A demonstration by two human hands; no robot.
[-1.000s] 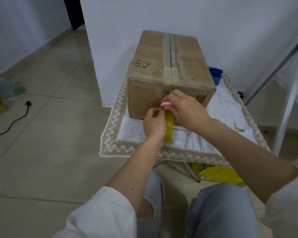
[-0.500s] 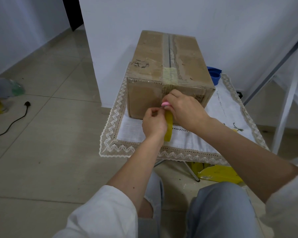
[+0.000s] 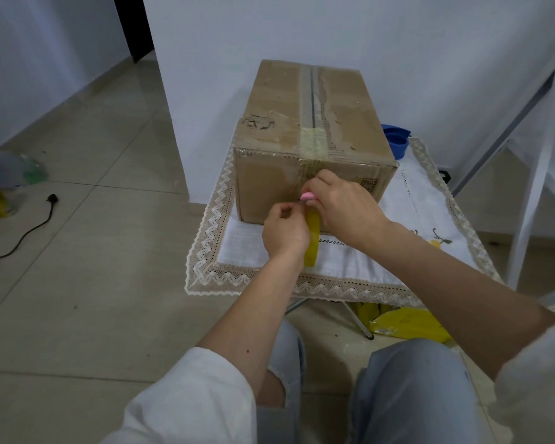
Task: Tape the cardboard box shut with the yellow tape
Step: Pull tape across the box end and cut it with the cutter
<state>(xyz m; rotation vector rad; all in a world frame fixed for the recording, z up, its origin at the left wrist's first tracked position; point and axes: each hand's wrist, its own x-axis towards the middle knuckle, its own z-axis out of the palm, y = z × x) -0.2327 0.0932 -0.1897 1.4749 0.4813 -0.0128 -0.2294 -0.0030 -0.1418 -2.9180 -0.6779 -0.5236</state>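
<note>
Worn cardboard box (seam half-taped), yellow tape hanging.

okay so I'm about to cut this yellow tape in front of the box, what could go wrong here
The left hand pinches the yellow tape right beside the pink cutter in the right hand, so a slip could nick a finger. The cardboard box top is already torn, so tape may grip poorly there.

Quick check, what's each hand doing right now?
Left hand: fingers pinched at the yellow tape roll's top.
Right hand: gripping a pink tool against the cardboard box front, at the tape.
</note>
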